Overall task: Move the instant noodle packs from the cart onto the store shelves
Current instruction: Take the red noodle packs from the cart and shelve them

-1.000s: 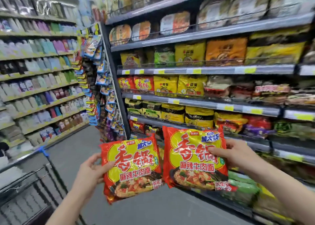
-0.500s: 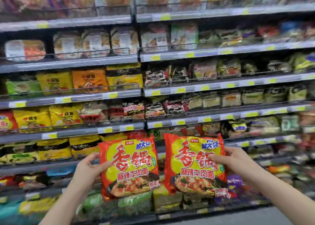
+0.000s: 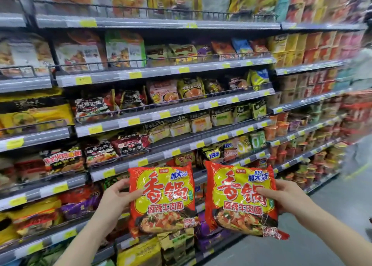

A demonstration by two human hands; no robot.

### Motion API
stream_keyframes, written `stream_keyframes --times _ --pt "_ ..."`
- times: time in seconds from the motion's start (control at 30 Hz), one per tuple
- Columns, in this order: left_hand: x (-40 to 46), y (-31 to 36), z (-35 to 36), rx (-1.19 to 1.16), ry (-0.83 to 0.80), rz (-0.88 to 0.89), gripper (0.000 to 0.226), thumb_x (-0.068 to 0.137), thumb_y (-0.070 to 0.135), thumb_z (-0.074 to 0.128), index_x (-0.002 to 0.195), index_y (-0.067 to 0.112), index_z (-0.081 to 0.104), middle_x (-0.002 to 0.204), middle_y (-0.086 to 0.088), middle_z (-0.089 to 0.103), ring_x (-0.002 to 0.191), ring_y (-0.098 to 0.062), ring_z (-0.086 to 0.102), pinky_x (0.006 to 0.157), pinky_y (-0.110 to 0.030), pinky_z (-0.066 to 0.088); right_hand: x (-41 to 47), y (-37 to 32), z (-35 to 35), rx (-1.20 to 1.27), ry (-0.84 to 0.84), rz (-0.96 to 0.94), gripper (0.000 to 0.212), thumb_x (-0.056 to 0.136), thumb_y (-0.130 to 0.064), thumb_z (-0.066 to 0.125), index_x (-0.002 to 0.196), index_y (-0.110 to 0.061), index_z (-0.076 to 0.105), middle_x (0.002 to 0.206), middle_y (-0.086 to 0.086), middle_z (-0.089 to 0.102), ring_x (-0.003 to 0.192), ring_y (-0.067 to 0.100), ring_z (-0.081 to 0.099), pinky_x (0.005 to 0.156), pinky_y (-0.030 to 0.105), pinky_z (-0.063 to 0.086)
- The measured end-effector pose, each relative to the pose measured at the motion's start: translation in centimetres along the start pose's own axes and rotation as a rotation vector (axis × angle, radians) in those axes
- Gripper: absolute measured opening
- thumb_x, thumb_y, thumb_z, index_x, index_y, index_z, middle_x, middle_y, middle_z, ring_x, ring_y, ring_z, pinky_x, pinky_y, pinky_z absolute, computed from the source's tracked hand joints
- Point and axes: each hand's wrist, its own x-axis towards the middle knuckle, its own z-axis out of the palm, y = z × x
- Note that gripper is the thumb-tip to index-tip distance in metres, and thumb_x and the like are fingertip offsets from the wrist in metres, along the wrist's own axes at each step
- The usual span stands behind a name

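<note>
Head view: left hand (image 3: 117, 197) and right hand (image 3: 289, 198) each clamp fingers on a noodle pack, left pack (image 3: 162, 200) and right pack (image 3: 240, 200), before stocked shelves (image 3: 173, 70).

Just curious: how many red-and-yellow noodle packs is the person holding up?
2. One red-and-yellow noodle pack in the left hand, the other pack in the right hand.

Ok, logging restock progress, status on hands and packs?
Left hand grips left noodle pack. Right hand grips right noodle pack. Neither shelved yet. Nothing blocking shelves.
</note>
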Motion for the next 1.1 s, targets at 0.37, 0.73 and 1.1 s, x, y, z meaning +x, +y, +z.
stream_keyframes --times 0.37,0.73,1.1 --pt "15.3 -1.3 4.7 -0.069 0.015 -0.017 0.033 0.076 0.005 0.073 0.105 0.013 0.06 0.084 -0.017 0.074 0.072 -0.034 0.071 0.061 -0.036 0.055 16.7 -1.0 -0.7 -0.01 -0.067 -0.01 0.018 0.083 -0.022 0.07 0.094 -0.008 0.071 0.075 0.001 0.076 0.049 0.005 0.065 0.048 0.017 0.045" --pt "24.9 -3.1 4.5 -0.063 0.013 -0.072 0.039 0.073 0.007 0.073 0.109 0.009 0.058 0.086 -0.02 0.073 0.075 -0.035 0.071 0.066 -0.039 0.055 28.9 -1.7 1.9 -0.05 -0.116 0.032 0.024 0.082 -0.028 0.071 0.094 -0.007 0.068 0.054 0.004 0.062 0.036 0.008 0.048 0.042 0.016 0.035" --pt "29.8 -14.1 5.9 -0.111 0.097 -0.069 0.081 0.032 0.029 0.096 0.102 0.007 0.062 0.083 -0.026 0.071 0.065 -0.033 0.07 0.051 -0.03 0.056 37.8 5.1 7.0 -0.013 -0.235 0.029 0.025 0.087 -0.015 0.065 0.066 -0.012 0.053 0.03 -0.009 0.045 0.024 0.0 0.04 0.031 0.011 0.03"
